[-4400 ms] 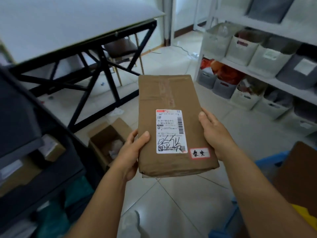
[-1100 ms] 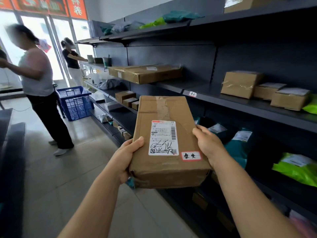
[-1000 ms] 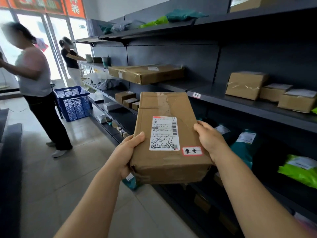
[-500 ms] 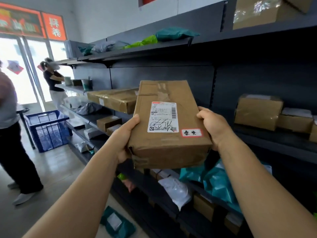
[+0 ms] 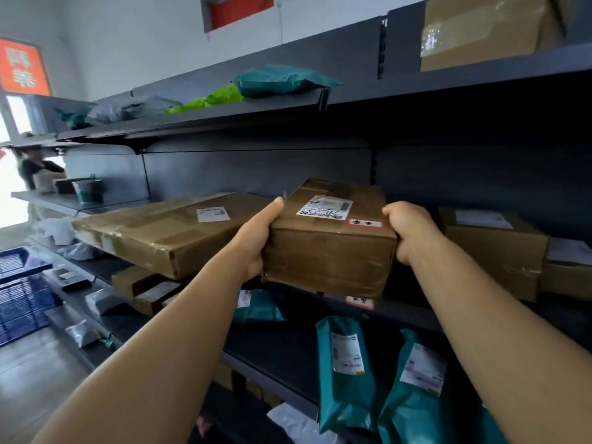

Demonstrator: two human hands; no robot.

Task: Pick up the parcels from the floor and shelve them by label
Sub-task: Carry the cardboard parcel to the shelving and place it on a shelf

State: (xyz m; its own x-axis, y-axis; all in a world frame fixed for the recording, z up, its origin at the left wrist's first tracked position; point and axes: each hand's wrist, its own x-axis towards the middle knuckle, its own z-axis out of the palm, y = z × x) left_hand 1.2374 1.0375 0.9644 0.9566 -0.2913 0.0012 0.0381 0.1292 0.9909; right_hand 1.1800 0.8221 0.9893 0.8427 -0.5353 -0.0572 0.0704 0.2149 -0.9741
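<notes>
I hold a brown cardboard parcel with a white shipping label and a small red-bordered tag on top. My left hand grips its left side and my right hand grips its right side. The parcel sits level at the front edge of the middle dark shelf, in the gap between a long flat box on the left and a brown box on the right. A red-bordered shelf tag shows just under the parcel. Whether the parcel rests on the shelf is hidden.
Teal mailer bags lie on the lower shelf, and green and teal bags on the upper one. A large box stands at the top right. A blue crate sits on the floor at left; a person stands far left.
I have moved closer to the shelving and pushed the parcel forward and flatter, from chest height to the middle shelf's front edge. Both hands keep their grip.
</notes>
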